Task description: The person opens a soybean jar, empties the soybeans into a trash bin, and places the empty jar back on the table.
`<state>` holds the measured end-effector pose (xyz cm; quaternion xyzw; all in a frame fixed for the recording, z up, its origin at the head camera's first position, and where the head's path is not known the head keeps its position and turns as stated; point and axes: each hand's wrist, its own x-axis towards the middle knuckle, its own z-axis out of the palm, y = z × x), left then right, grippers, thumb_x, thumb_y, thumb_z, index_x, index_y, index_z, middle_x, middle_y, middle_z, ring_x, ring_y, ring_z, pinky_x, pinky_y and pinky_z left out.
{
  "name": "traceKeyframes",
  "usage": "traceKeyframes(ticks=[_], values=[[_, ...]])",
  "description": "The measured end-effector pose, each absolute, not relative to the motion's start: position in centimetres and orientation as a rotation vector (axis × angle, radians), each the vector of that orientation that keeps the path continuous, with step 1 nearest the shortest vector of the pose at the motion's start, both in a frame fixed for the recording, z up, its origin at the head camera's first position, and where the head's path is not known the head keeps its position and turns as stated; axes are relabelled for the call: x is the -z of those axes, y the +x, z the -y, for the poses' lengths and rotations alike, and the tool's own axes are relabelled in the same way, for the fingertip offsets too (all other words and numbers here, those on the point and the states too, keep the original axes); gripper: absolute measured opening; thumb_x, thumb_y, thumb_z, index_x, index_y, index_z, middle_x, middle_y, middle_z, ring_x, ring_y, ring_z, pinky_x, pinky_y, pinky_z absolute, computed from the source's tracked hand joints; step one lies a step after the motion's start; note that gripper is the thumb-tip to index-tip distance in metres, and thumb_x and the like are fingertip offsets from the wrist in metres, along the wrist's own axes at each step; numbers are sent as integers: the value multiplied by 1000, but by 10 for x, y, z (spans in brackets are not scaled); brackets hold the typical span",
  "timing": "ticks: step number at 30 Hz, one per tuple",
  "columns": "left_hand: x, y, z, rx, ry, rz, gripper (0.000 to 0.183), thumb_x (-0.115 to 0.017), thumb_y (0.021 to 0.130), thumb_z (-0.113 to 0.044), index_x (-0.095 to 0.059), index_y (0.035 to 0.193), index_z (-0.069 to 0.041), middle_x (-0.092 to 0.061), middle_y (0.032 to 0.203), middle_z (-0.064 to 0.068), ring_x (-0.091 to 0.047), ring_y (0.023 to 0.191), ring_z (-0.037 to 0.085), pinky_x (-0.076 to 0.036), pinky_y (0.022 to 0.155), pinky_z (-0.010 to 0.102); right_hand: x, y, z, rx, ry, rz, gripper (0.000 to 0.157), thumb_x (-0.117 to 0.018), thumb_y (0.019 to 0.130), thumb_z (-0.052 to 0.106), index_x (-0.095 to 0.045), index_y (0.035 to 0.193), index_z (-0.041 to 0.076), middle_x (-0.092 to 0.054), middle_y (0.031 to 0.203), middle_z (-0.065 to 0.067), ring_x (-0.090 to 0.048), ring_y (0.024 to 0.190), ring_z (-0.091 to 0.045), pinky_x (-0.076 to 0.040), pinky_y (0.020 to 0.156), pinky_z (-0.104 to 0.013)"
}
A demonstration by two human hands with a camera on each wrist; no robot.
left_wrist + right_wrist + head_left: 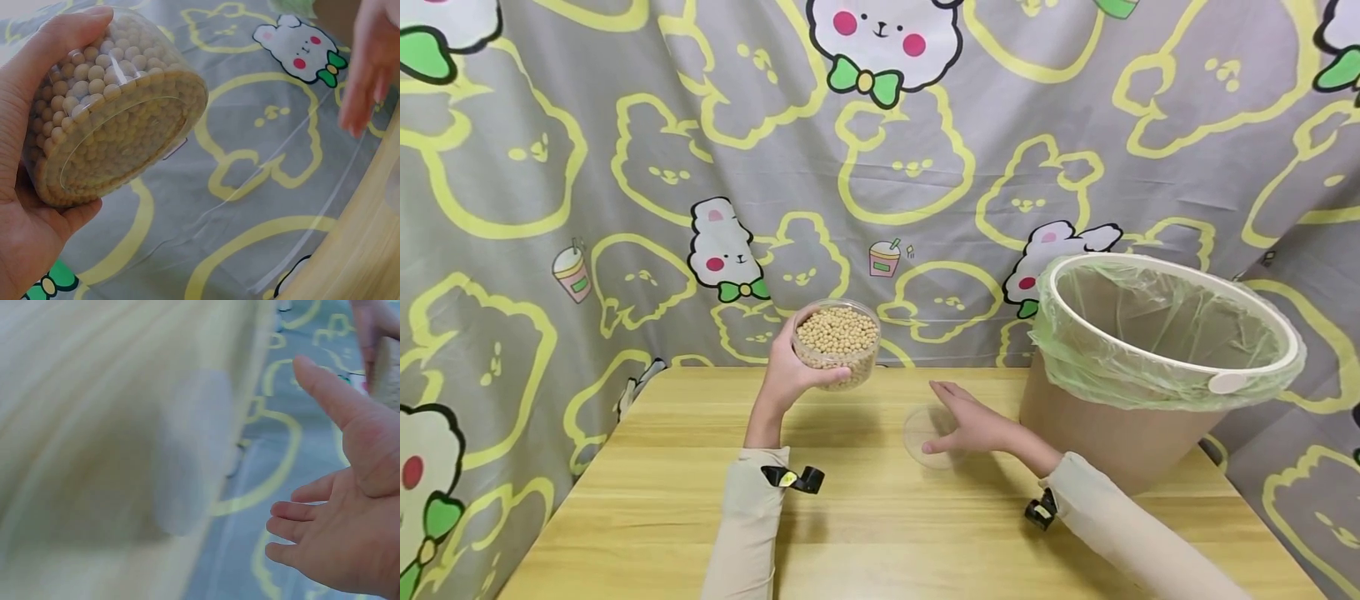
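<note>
Gripping filled, open jar [854, 370] of beige pellets [837, 328] in left hand [789, 364], fingers curled round, raised near far edge of surface [880, 533]. Holding right hand [977, 421], fingers extended, empty, above clear disc [919, 427], likely lid. Seemingly uncovered already; not emptied or reclosed.

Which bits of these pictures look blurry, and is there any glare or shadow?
Right wrist view: the table and clear disc are smeared, the right hand sharper; left wrist view: pale glare on the clear jar, right hand at upper right blurred; head view: mostly crisp, soft shadows on the table.
</note>
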<state>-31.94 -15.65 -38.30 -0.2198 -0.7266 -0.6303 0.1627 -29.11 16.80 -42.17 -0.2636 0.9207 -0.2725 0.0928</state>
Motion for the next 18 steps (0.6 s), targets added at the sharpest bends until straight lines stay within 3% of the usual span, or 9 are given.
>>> traceKeyframes(ticks=[7,11,18], values=[[380,-321,158,1769,-633,2065,103,-96,61,-2,-46,150,-18,-50,146,10,-51,130,24,-47,107,37,374,-278,-175,718,-903,-2955,100,-80,87,41,-26,160,-1,-29,162,-30,-30,149,-48,-31,119,-63],[381,-323,157,1773,-632,2074,103,-96,61,-3,-46,150,-19,-50,146,9,-51,130,24,-46,109,41,341,-268,-182,616,-976,-3134,90,-81,87,39,-39,155,-1,-40,157,-27,-37,146,-47,-34,118,-62],[385,-322,156,1791,-630,2067,105,-96,61,-3,-45,152,-16,-50,147,10,-51,131,25,-46,109,42,297,-248,-199,304,-1202,-3608,66,-83,84,29,-60,136,-5,-62,131,-24,-55,127,-44,-33,118,-60]])
